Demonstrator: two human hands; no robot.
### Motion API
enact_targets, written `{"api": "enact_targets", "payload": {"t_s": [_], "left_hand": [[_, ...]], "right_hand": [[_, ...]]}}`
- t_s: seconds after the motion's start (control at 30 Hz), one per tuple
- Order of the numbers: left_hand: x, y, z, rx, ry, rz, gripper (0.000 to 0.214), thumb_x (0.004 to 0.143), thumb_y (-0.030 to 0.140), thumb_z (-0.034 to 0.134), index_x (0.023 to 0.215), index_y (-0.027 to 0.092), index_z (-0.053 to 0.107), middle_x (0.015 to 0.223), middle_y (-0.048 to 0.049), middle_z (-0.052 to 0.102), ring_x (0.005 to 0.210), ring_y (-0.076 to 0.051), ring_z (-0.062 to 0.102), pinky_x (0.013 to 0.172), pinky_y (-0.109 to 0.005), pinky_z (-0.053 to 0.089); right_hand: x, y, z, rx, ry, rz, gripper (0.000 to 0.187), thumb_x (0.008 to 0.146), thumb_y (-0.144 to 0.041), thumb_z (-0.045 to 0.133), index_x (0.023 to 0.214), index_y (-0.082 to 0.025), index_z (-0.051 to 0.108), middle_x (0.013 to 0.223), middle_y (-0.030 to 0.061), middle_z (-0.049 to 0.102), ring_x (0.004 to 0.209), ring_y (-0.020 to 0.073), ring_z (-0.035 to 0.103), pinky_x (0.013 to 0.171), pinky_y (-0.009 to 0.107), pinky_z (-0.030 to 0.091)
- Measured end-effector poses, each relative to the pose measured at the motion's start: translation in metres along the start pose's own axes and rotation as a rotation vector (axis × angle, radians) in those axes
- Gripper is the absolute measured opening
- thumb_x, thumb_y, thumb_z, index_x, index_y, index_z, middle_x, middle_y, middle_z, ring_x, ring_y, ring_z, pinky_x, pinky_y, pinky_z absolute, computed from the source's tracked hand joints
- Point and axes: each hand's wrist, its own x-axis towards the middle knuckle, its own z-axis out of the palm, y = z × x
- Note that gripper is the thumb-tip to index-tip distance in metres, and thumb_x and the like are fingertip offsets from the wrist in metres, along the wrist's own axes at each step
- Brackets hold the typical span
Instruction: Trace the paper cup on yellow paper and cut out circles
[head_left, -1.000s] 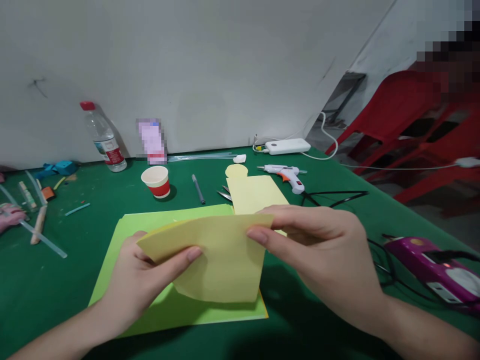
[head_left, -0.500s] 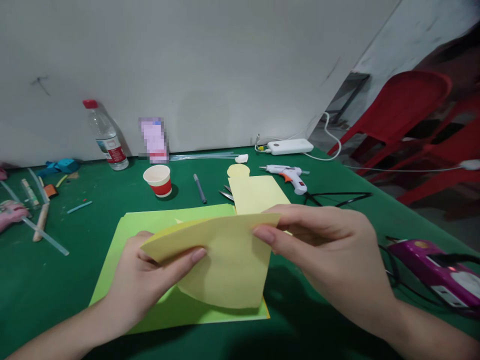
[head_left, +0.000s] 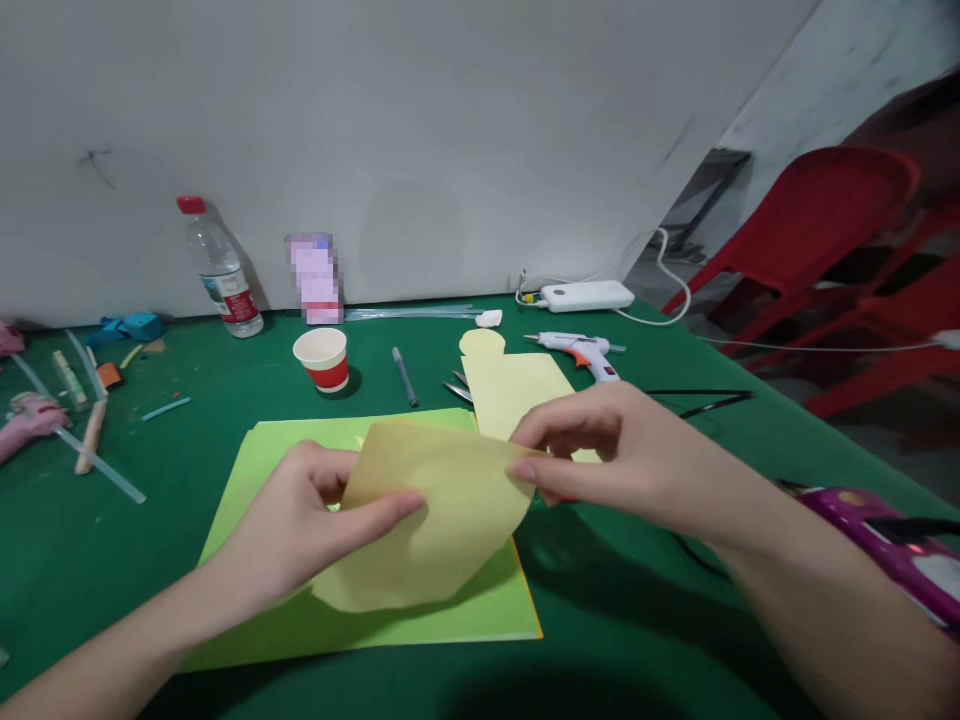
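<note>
Both my hands grip a pale yellow paper piece (head_left: 442, 510) with a rounded lower edge, curled above a stack of light green sheets (head_left: 300, 620). My left hand (head_left: 300, 525) pinches its left side, thumb on the front. My right hand (head_left: 622, 450) pinches its upper right corner between thumb and fingers. Behind them another yellow paper sheet (head_left: 517, 385) and a small yellow paper disc (head_left: 481, 342) lie on the green table (head_left: 637, 620).
Behind the sheets are a red-and-white paper cup (head_left: 323, 359), a pen (head_left: 405, 376), scissors (head_left: 456, 386), a white glue gun (head_left: 583, 351), a power bank (head_left: 586, 296) and a water bottle (head_left: 220, 268). A purple tool (head_left: 892, 545) lies right. Glue sticks (head_left: 97, 460) lie left. Red chairs (head_left: 817, 230) stand beyond.
My hands have bent the yellow piece into a tighter curl and brought its sides closer. My right hand has risen and moved left; the camera shifted slightly.
</note>
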Motion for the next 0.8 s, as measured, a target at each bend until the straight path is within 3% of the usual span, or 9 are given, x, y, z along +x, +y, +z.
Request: {"api": "enact_targets", "payload": {"t_s": [0.07,0.17,0.23,0.3,0.37,0.47,0.63,0.73,0.8], "left_hand": [[0.004,0.003,-0.006,-0.045,-0.042,-0.052,0.018,0.070,0.036,0.066,0.064,0.019,0.069,0.067,0.0006,0.069,0.057,-0.012,0.060,0.048,-0.015,0.046],[0.009,0.006,-0.015,-0.006,-0.011,-0.021,0.016,0.071,0.035,0.065,0.067,0.021,0.071,0.068,0.0013,0.068,0.060,-0.011,0.058,0.051,-0.014,0.043],[0.011,0.006,-0.017,0.062,-0.027,-0.009,0.018,0.072,0.035,0.064,0.065,0.019,0.070,0.063,0.0017,0.065,0.056,-0.009,0.053,0.048,-0.014,0.039],[0.012,0.004,-0.015,0.129,-0.129,-0.024,0.025,0.073,0.038,0.062,0.062,0.016,0.068,0.056,0.0026,0.057,0.051,-0.007,0.044,0.044,-0.015,0.032],[0.013,0.000,-0.011,0.186,-0.264,-0.046,0.030,0.073,0.040,0.061,0.058,0.014,0.064,0.049,0.0047,0.045,0.045,-0.005,0.033,0.040,-0.017,0.024],[0.015,-0.009,-0.001,0.239,-0.417,-0.095,0.032,0.072,0.039,0.061,0.053,0.013,0.056,0.045,0.0068,0.033,0.042,-0.005,0.024,0.038,-0.020,0.018],[0.013,-0.019,0.010,0.318,-0.506,-0.148,0.033,0.073,0.041,0.056,0.053,0.015,0.049,0.046,0.0060,0.036,0.040,-0.006,0.027,0.037,-0.021,0.017],[0.010,-0.021,0.012,0.323,-0.546,-0.169,0.037,0.073,0.040,0.056,0.050,0.017,0.041,0.044,0.0069,0.030,0.039,-0.006,0.023,0.036,-0.022,0.015],[0.009,-0.021,0.011,0.315,-0.567,-0.154,0.039,0.073,0.040,0.056,0.049,0.017,0.036,0.044,0.0071,0.028,0.040,-0.006,0.022,0.037,-0.023,0.014]], "right_hand": [[0.004,0.005,-0.009,0.058,-0.017,0.054,0.015,0.068,-0.027,0.062,0.056,-0.017,0.061,0.048,-0.0020,0.053,0.043,0.0083,0.045,0.039,0.020,0.032],[0.008,0.013,-0.021,0.092,-0.061,0.072,0.018,0.068,-0.032,0.063,0.058,-0.017,0.061,0.048,-0.0015,0.054,0.045,0.0090,0.046,0.040,0.021,0.033],[0.011,0.017,-0.025,0.016,-0.198,0.077,0.019,0.071,-0.032,0.060,0.060,-0.017,0.061,0.051,-0.0014,0.055,0.048,0.0093,0.048,0.043,0.021,0.035],[0.014,0.019,-0.025,-0.113,-0.370,0.065,0.015,0.074,-0.028,0.058,0.066,-0.016,0.063,0.062,-0.0001,0.059,0.058,0.0108,0.052,0.053,0.021,0.041],[0.017,0.019,-0.019,-0.194,-0.463,0.032,0.012,0.074,-0.025,0.059,0.078,-0.016,0.065,0.078,0.0014,0.063,0.071,0.0126,0.055,0.063,0.022,0.043],[0.019,0.016,-0.001,-0.129,-0.504,0.027,0.025,0.074,-0.032,0.061,0.091,-0.015,0.066,0.089,0.0033,0.065,0.077,0.0138,0.056,0.067,0.022,0.043],[0.016,0.017,0.034,-0.026,-0.576,0.077,0.029,0.078,-0.037,0.054,0.085,-0.012,0.069,0.075,0.0020,0.064,0.063,0.0097,0.049,0.055,0.020,0.036],[0.023,0.021,0.046,0.025,-0.607,0.113,0.024,0.074,-0.032,0.058,0.079,-0.011,0.070,0.063,-0.0015,0.057,0.055,0.0069,0.039,0.047,0.019,0.029],[0.032,0.024,0.049,0.123,-0.665,0.149,0.019,0.070,-0.027,0.062,0.074,-0.010,0.070,0.062,-0.0017,0.056,0.056,0.0065,0.041,0.050,0.018,0.032]]}}
